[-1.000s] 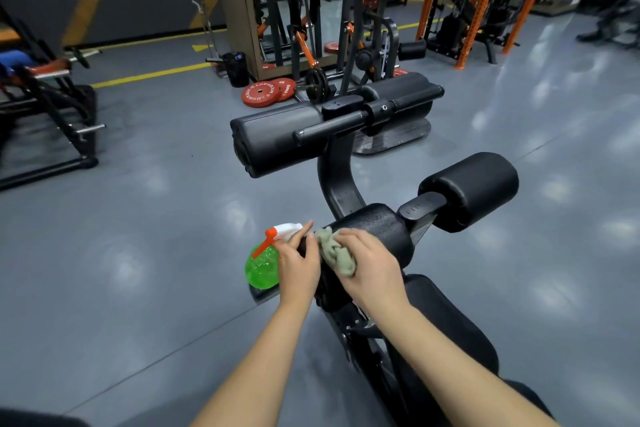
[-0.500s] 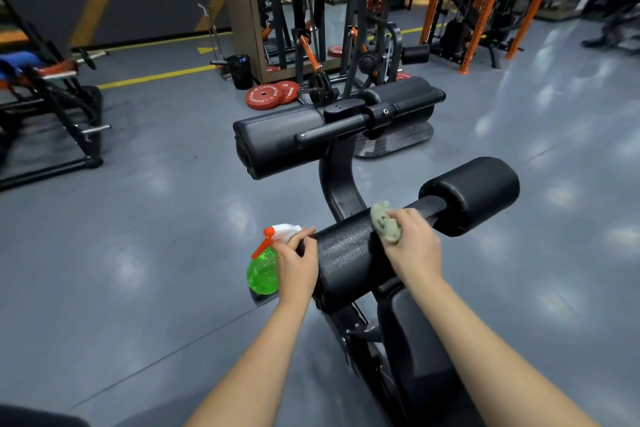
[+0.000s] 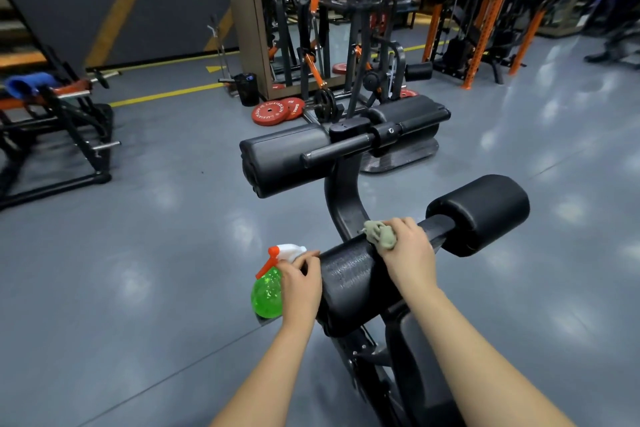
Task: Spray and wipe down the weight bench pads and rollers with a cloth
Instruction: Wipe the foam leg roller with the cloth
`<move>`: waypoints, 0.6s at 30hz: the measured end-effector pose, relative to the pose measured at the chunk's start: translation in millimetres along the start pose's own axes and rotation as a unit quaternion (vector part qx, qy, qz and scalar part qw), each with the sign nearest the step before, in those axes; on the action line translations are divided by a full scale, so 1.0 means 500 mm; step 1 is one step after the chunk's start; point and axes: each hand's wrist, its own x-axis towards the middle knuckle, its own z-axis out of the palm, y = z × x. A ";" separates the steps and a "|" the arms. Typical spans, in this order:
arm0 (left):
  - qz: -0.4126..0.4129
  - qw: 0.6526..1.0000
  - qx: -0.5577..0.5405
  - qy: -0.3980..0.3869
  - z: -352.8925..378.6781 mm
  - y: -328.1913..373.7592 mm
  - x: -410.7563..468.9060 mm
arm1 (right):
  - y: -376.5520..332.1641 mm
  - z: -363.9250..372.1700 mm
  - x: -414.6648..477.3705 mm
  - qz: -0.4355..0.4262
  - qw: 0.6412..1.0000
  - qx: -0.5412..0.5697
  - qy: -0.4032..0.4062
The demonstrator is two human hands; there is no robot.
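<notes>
Translucent green spray bottle [image 3: 266, 295] with white head and orange trigger, held upright just beside the left end of the near black roller [image 3: 353, 281], crumpled grey-green cloth [image 3: 381, 235] pressed on that roller's right end, 1 matching far roller [image 3: 481, 215] set to the right, 2 larger pads [image 3: 287, 163] mounted beyond

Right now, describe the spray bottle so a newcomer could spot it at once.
Find the black weight bench in mid-floor, then its nearest roller, where the right hand holds a cloth. At that roller's left end the left hand grips the spray bottle. It is the only bright green thing here: round see-through body, white head, orange trigger.
</notes>
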 end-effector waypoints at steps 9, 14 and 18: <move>0.070 0.996 0.044 0.019 0.003 0.005 -0.017 | -0.062 0.030 -0.126 -0.173 0.984 0.006 0.032; 0.085 0.993 0.081 0.013 -0.008 0.017 -0.023 | -0.017 0.004 -0.038 -0.071 0.997 -0.027 0.008; 0.085 0.991 0.106 -0.006 -0.018 0.027 -0.028 | -0.025 -0.006 0.011 -0.020 0.995 -0.099 -0.019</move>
